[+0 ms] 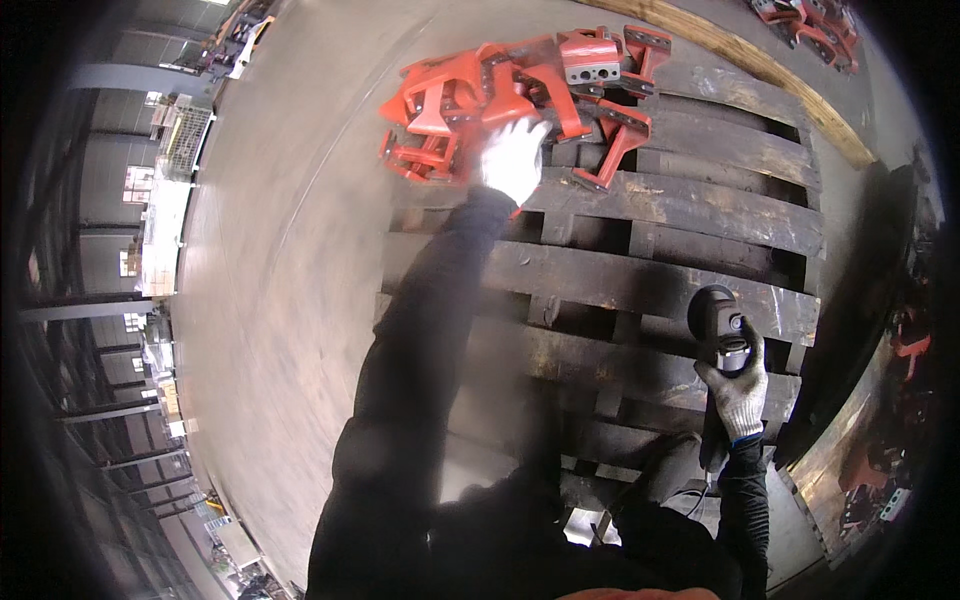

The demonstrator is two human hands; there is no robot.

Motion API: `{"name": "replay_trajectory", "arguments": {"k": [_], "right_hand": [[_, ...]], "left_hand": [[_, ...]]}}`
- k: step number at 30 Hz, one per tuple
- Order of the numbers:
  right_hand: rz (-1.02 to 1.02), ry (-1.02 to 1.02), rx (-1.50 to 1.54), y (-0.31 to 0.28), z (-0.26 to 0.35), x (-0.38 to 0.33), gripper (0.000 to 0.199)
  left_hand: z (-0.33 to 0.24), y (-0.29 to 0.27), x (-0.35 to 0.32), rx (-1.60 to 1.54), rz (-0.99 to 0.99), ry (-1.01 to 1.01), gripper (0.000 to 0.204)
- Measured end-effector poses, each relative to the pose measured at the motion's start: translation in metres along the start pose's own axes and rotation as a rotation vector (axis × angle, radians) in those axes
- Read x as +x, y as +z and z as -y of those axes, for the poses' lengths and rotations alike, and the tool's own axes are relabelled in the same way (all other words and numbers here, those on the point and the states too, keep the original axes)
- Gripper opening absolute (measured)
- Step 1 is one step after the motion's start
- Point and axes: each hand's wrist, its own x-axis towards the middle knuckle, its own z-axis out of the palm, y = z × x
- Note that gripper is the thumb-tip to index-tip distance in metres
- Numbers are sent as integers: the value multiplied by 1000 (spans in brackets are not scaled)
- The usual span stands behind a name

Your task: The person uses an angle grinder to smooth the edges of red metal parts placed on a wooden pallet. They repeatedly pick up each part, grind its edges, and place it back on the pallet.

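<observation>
My left hand point(513, 160), in a white work glove, reaches out over the near side of a pile of red painted metal brackets point(435, 120). Its fingers look stretched out and slightly apart, and any contact with the brackets beneath is hard to make out. One bracket with a grey drilled plate point(593, 72) lies at the back of the pile. Another red bracket point(620, 145) rests on the slats just right of the hand. My right hand point(740, 395), in a grey-white glove, is wrapped round an angle grinder point(725, 322), whose dark round disc faces away from me.
A dark wooden slatted pallet point(660, 265) with open gaps lies under the pile and the grinder. A long wooden beam point(760, 75) runs along its far right. More red parts point(815, 35) lie beyond, and others point(870, 470) at the right edge. Shelving point(185, 140) stands far left.
</observation>
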Motion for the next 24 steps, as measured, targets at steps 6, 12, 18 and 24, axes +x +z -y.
{"name": "replay_trajectory", "arguments": {"k": [6,12,18,24], "right_hand": [[-6,-16,26,2,9,28,90],[5,-61,13,-2,-1,39,89],[-20,-26,95,-6,6,32,91],[-56,-116,55,-14,-8,25,90]], "left_hand": [[36,38,98,350,157,527,34],[52,81,116,286,99,472,28],[53,27,123,407,302,710,21],[51,-86,102,335,296,453,45]]}}
